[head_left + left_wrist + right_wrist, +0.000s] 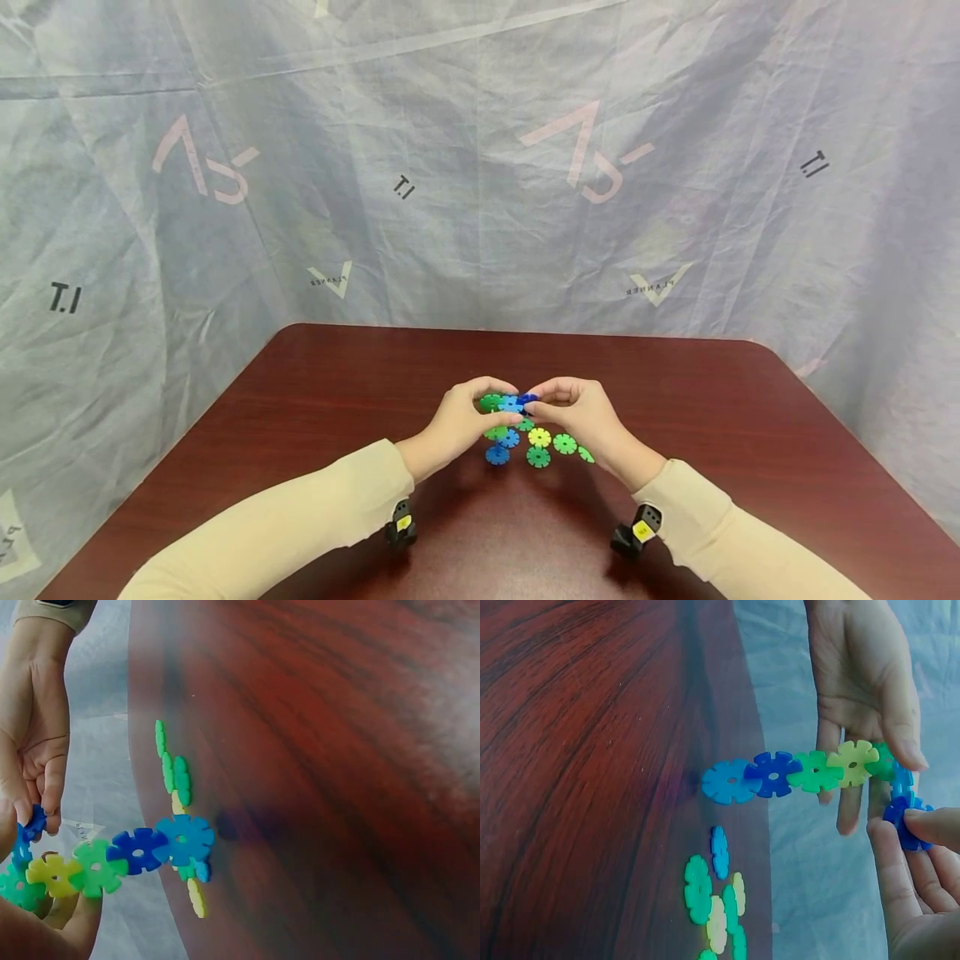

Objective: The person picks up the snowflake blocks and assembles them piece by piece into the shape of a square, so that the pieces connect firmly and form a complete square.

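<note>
My left hand [459, 418] grips a chain of interlocked plastic snowflake discs by its upper end, thumb against a light blue disc [901, 780]. From there the chain hangs toward the table through a green disc, a yellow disc [855, 755], a light green disc [816, 780], a dark blue disc [138, 862] and a light blue end disc [180, 851]. My right hand [588, 412] pinches another dark blue disc [900, 838] between thumb and fingers, right at the light blue disc's edge. The two hands meet above the table.
Below the hands, several loose discs lie on the dark red table [360, 358], among them a yellow disc [539, 437], a green disc [537, 457] and a light green disc [565, 444]. A grey printed curtain [465, 233] hangs behind the table's far edge.
</note>
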`<state>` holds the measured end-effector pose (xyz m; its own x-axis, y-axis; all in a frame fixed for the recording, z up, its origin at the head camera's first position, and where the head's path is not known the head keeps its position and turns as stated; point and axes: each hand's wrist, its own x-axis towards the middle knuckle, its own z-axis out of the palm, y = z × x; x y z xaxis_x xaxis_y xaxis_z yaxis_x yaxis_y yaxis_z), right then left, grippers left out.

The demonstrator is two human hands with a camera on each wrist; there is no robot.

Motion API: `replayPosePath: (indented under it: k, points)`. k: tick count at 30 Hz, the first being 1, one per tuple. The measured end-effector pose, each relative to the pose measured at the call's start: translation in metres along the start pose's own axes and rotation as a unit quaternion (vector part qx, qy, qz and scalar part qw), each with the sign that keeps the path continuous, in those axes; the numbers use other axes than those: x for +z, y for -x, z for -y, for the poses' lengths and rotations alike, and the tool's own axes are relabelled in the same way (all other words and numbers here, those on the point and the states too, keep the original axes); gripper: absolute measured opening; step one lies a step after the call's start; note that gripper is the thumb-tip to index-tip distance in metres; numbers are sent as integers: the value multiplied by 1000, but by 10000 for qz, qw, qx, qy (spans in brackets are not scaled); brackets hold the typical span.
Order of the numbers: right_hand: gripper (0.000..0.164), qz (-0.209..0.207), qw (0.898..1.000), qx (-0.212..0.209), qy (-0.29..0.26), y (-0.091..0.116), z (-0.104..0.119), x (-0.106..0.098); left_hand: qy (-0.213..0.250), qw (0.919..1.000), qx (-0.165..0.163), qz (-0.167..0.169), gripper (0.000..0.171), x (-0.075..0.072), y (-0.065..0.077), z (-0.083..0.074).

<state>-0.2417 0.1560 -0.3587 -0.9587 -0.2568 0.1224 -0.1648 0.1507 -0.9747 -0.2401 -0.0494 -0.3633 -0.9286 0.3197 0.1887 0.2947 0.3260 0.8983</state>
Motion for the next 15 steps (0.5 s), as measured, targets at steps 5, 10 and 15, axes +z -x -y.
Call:
replayPosePath:
  k: [5, 10, 15]
  points:
    - [30, -84, 10000, -46, 25, 0, 3, 4, -154, 9998, 6, 92, 29, 1, -2, -7]
    - [32, -169, 9998, 40, 33, 1, 4, 6, -253, 9995, 77, 162, 27, 2, -4, -9]
    - [33, -154, 9998, 98, -47, 1, 3, 6, -288, 9995, 35, 134, 25, 2, -3, -9]
